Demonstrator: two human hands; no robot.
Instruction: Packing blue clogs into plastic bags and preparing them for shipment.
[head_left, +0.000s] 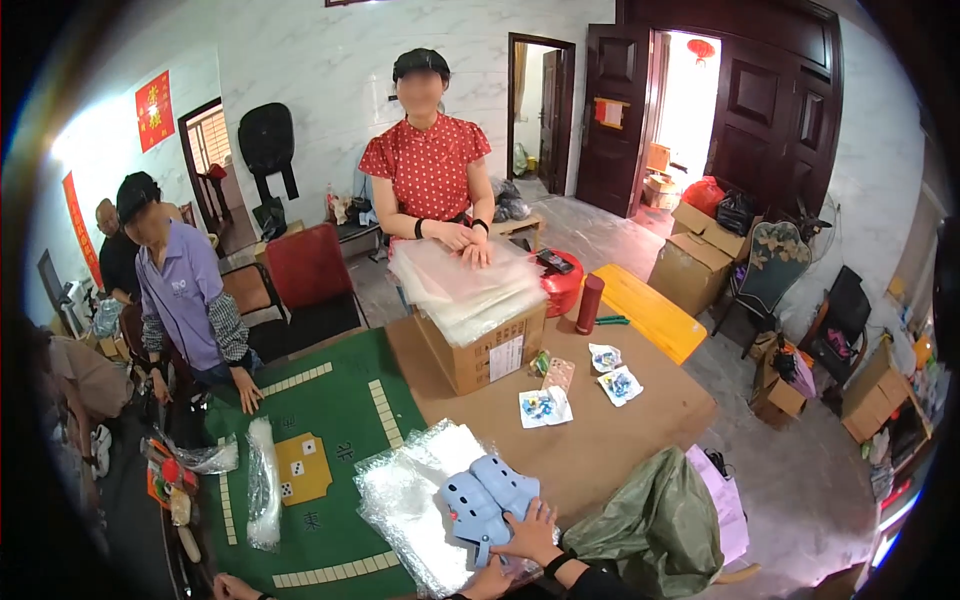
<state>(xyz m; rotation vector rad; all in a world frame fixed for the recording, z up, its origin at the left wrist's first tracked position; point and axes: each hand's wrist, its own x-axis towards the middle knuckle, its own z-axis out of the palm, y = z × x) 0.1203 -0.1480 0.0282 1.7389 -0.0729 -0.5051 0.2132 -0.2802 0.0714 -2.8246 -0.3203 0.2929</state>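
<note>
At the bottom centre of the frame the person's right hand [530, 532] lies flat, fingers spread, pressing on a pair of pale blue clogs [487, 502] that sit side by side on a stack of clear plastic bags [405, 495]; it presses rather than grips, with nothing closed inside it. The left hand [490, 582] shows only partly at the very bottom edge, just under the clogs and touching the plastic, and I cannot tell whether it is loose or holding a bag. The stack rests where a green game mat [330, 430] meets a sheet of brown cardboard [600, 430] covering the table. In the middle of the frame a cardboard box [480, 350] carries another pile of clear bags, and a person in a red dotted top, upper centre, has both hands on it. Small packets [545, 407] lie on the cardboard to the right, near a dark red bottle [589, 304]. At the left a person in a purple shirt leans a hand on the mat. My worry is the slippery plastic: the bags could slide under the pressing hand, and the clogs could skid apart or off the table's near edge.
</note>
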